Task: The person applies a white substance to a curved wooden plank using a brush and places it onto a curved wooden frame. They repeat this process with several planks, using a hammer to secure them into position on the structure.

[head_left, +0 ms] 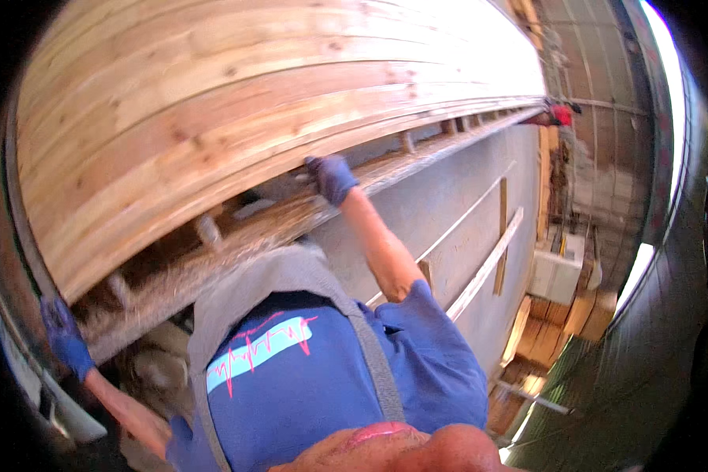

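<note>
A wide layer of pale, knotty wooden boards (212, 102) slopes across the upper left. My right hand (332, 179), in a blue glove, is closed at the nearest board's edge, thumb side toward the boards. Below it runs a rough timber beam (267, 228), with short pegs (209, 230) in the gap between beam and boards. At the far left, my left hand (66, 340), also blue-gloved, rests against a dark upright rail (25, 212) by the board ends. Its fingers look stretched along that rail, though blur softens them.
A co-worker's red glove (560, 115) shows at the boards' far end. To the right stand a grey floor or panel (464, 204) with a long pale batten (488, 263), a white box (557, 271), stacked timber blocks (539, 330) and a mesh-covered wall (598, 118).
</note>
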### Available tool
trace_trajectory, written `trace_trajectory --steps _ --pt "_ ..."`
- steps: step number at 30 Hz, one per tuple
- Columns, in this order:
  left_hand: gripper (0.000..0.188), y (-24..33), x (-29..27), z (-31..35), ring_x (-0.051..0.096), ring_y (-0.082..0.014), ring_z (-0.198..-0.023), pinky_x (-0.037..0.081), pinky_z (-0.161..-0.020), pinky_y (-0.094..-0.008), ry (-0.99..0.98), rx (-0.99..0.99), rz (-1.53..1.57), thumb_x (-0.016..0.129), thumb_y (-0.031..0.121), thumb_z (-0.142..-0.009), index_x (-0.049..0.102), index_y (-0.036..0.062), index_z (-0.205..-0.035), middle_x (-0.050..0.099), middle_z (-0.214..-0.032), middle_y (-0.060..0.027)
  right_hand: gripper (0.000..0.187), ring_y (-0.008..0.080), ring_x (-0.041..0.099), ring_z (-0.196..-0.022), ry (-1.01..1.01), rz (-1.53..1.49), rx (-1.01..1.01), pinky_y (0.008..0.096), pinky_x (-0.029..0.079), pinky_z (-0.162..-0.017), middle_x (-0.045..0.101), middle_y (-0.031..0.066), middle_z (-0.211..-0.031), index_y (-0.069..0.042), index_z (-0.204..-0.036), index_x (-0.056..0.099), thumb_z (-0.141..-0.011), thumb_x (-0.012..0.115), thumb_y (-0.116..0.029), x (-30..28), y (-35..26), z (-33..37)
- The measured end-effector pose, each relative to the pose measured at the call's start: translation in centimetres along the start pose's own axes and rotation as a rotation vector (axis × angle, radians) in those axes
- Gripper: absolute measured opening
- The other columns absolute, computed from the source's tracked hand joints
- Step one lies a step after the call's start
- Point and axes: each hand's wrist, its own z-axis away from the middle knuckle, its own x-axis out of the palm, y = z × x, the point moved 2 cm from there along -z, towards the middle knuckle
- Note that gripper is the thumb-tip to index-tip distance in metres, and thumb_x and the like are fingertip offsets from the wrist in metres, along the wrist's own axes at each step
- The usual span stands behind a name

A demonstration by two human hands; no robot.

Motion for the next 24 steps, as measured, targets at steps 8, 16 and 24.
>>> trace_trajectory --steps 8,16,24 --pt "0.026 21.0 -1.7 2.7 0.065 -0.0262 -0.075 0.052 -0.072 -0.0358 0.052 0.381 0.263 0.072 0.02 -0.087 0.066 0.0035 -0.106 0.069 -0.092 -0.0121 0.026 0.0198 0.07 -0.065 -0.071 0.041 -0.019 0.0278 0.045 -0.042 0.074 0.0143 -0.093 -0.003 -0.104 0.063 -0.098 0.053 -0.025 0.2 -0.4 1.2" --pt "0.027 30.4 2.7 6.2 0.065 -0.0317 -0.072 0.05 -0.067 -0.0411 -0.009 0.349 0.281 0.075 0.025 -0.082 0.064 0.003 -0.093 0.068 -0.086 -0.0154 0.027 0.0232 0.07 -0.062 -0.152 -0.064 -0.049 0.0304 0.048 -0.042 0.073 0.0149 -0.089 0.0 -0.106 0.063 -0.098 0.052 -0.024 -0.3 1.2 0.5" --pt "0.026 31.2 4.3 6.6 0.059 -0.0289 -0.066 0.047 -0.065 -0.0386 -0.068 0.085 0.34 0.07 0.027 -0.09 0.062 0.0023 -0.085 0.064 -0.076 -0.0154 0.028 0.0197 0.067 -0.064 -0.396 -0.261 0.111 0.0299 0.049 -0.05 0.073 0.0129 -0.095 -0.004 -0.106 0.059 -0.1 0.048 -0.029 -1.8 1.6 -0.5"
